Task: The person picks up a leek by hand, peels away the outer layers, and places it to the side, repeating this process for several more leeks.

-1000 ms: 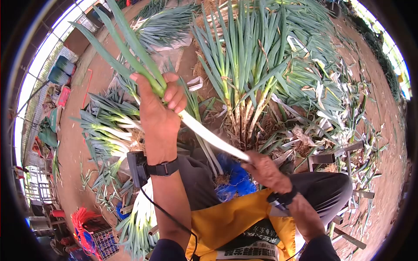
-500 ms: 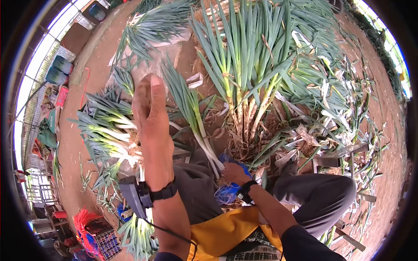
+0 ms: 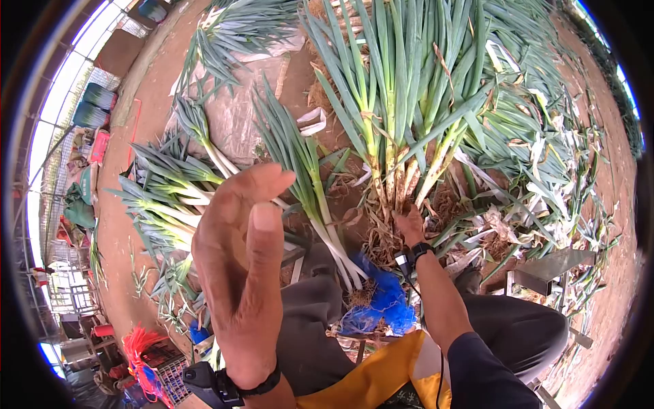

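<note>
My left hand [image 3: 248, 252] is raised close to the camera at centre left, fingers curved with a gap between thumb and fingers, nothing in it. My right hand [image 3: 410, 226] is at the root end of a tall upright bunch of green onions [image 3: 395, 102], its fingers wrapped round a soiled stalk low down. Between the hands, a few cleaned green onions [image 3: 325, 218] lie slanting, their white root ends beside a blue plastic bag [image 3: 392, 303]. Left of my left hand is a pile of cleaned green onions [image 3: 170, 198], partly hidden by the hand.
Another leafy bundle [image 3: 238, 34] lies at the upper left on a plastic sheet [image 3: 242, 112]. Loose leaves and peelings [image 3: 552, 198] cover the ground at right, near a metal stand [image 3: 552, 266]. Red string [image 3: 139, 347] hangs by a crate [image 3: 174, 382] at lower left.
My right hand has left the white ends of the slanting onions and moved right to the upright bunch. My left hand has come lower and nearer, its fingers now curved.
</note>
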`<state>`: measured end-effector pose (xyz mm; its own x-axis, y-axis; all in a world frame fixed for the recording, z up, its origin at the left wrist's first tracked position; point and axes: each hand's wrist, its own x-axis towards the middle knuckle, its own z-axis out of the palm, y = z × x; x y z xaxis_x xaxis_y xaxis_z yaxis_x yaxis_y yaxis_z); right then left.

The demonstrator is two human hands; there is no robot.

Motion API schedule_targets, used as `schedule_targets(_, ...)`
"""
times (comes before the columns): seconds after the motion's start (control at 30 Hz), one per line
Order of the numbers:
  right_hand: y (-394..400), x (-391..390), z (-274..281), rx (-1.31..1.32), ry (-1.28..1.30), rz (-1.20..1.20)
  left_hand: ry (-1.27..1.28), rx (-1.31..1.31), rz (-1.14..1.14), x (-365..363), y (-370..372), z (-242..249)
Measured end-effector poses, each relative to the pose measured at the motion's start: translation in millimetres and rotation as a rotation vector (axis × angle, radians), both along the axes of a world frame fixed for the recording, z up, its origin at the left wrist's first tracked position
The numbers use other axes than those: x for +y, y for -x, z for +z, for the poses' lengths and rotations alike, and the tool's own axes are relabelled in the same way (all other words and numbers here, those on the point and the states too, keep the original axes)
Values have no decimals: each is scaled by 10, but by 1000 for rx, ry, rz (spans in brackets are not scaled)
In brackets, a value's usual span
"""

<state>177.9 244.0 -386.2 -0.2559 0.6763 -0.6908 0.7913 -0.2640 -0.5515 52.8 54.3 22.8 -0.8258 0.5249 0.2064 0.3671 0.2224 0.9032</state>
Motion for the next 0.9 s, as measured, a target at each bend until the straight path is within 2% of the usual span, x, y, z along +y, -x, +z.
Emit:
schedule_targets(0.1,25,-107,-71,161,13,-61,-20,-43,-27,59,-9,-25)
schedule_targets(0.13,-41,-64,-55,243,155,-23,-35,-59,-38,69,-18,-25)
schedule_targets(0.2,-158,-132,162,368,147,9,-41,-151,-70,71,-30,23)
schedule_targets(0.27,-272,-118,794,498,160,111,-39,-149,-76,69,-61,53)
schedule_targets(0.37,-575,0,1176,485,168,131,-20,-76,-95,79,-68,-50)
schedule_targets(0.4,-619,53,1590,493,134,274,-18,-100,-136,98,-41,-78)
schedule_targets(0.43,-819,158,1750,661,283,226,-38,-118,-186,102,-72,-40)
schedule_targets(0.53,-998,105,2619,854,340,218,-62,-253,-252,172,-75,-142)
schedule_targets(0.63,-1209,-20,3064,805,253,282,-90,-430,-344,256,-94,-213)
schedule_targets(0.67,-1287,-94,3157,747,119,377,-104,-520,-373,288,-112,-232)
schedule_targets(0.7,-1334,-233,3439,714,110,401,-121,-545,-408,319,-148,-226)
schedule_targets(0.77,-1489,-372,3421,759,125,500,-152,-598,-474,369,-227,-201)
schedule_targets(0.8,-1553,-439,3388,693,59,563,-140,-650,-505,377,-245,-183)
schedule_targets(0.9,-1683,-687,3424,646,-420,782,-360,-727,-469,432,-330,-325)
